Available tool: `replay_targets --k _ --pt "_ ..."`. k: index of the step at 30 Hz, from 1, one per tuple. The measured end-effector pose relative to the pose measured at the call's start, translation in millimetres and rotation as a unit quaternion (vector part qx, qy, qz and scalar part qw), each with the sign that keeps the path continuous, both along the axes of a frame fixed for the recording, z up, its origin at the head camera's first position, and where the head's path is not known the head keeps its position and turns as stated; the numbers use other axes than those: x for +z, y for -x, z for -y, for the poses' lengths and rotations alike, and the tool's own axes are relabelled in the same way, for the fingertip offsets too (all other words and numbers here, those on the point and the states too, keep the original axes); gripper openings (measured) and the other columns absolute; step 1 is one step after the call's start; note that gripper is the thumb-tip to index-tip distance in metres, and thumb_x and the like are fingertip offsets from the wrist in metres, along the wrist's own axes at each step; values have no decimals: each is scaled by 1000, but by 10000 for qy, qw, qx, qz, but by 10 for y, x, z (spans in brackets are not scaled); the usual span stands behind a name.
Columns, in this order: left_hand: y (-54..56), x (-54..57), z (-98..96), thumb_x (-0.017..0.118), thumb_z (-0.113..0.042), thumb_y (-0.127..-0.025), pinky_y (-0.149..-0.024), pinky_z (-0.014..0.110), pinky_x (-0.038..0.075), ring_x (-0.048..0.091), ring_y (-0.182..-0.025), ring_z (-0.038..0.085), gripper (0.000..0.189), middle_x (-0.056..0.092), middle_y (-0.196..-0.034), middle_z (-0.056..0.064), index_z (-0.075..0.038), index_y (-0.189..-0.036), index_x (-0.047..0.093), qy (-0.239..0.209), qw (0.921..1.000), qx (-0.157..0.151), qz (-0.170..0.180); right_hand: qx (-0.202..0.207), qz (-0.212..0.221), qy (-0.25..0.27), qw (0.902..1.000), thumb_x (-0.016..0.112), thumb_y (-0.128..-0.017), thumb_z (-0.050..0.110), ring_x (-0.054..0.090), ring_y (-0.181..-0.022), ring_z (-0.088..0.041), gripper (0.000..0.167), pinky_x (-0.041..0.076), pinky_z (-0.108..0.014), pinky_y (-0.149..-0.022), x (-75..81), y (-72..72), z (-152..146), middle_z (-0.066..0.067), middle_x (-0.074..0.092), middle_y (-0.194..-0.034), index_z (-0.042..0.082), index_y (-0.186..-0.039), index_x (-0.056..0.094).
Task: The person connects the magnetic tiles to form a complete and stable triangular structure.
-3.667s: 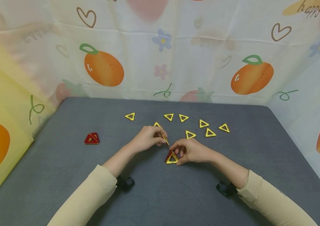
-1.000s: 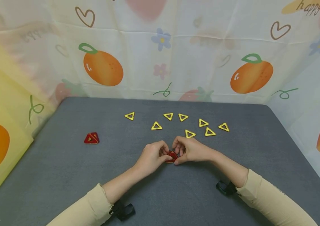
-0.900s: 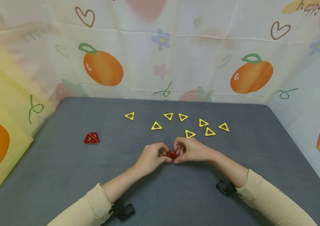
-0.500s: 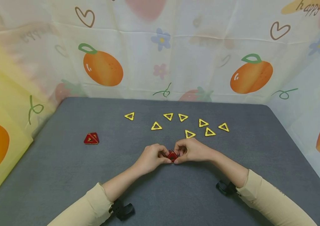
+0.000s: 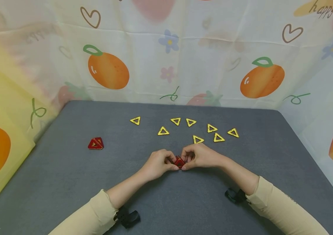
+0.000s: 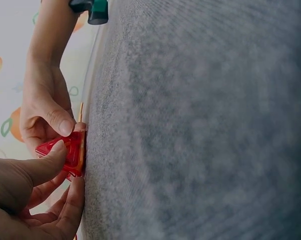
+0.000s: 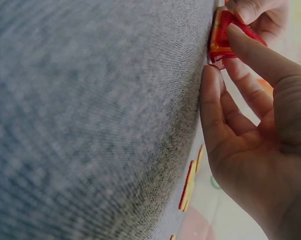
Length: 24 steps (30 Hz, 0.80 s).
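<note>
Head view: your left hand and right hand both pinch the red triangular piece; beyond them lie yellow triangles.

red pyramid, glossy triangular faces, apex up, yellowish base facing grey tabletop

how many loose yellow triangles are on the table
8: the leftmost yellow triangle, one nearer to its right, a far-middle pair, one just beyond the right hand, two right of that, one rightmost. Others may be hidden.
</note>
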<state>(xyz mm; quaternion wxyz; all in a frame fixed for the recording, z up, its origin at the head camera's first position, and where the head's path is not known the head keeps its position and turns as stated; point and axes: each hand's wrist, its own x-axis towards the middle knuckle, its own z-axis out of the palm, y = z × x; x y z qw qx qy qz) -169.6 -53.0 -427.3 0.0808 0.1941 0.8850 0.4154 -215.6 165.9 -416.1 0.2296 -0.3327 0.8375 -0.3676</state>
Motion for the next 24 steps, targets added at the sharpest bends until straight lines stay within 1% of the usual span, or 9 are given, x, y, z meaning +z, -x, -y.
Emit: replay_targets --k 7,13,19,24 --pt "-6 37 28 81 -17 -81 -58 17 45 58 -66 4 13 68 -85 6 -9 -84 71 -95 9998 4 155 22 123 -94 9999 82 -81 28 65 -71 -12 16 52 -24 -64 40 -10 12 1 68 -81 21 -88 69" --pt "16 46 89 80 -14 -81 -58 17 46 61 -67 4 11 71 -85 5 -9 -85 71 -151 9996 133 196 -15 38 -190 9998 80 -83 25 67 -72 -8 13 53 -23 -65 96 -23 90 2 72 -83 20 -90 70" --pt "55 51 244 79 -14 -83 -59 20 48 63 -68 6 10 74 -84 6 -9 -88 73 -170 9989 292 332 -140 -110 -210 9996 79 -84 22 67 -73 -5 14 53 -21 -67 106 -11 262 1 73 -85 16 -92 69" --pt "86 79 431 79 -16 -83 -63 22 49 65 -72 7 11 75 -86 5 -10 -91 73 -216 9979 439 413 -399 -148 -141 9990 78 -85 21 68 -77 -4 14 54 -22 -69 96 3 444 0 74 -91 14 -94 69"
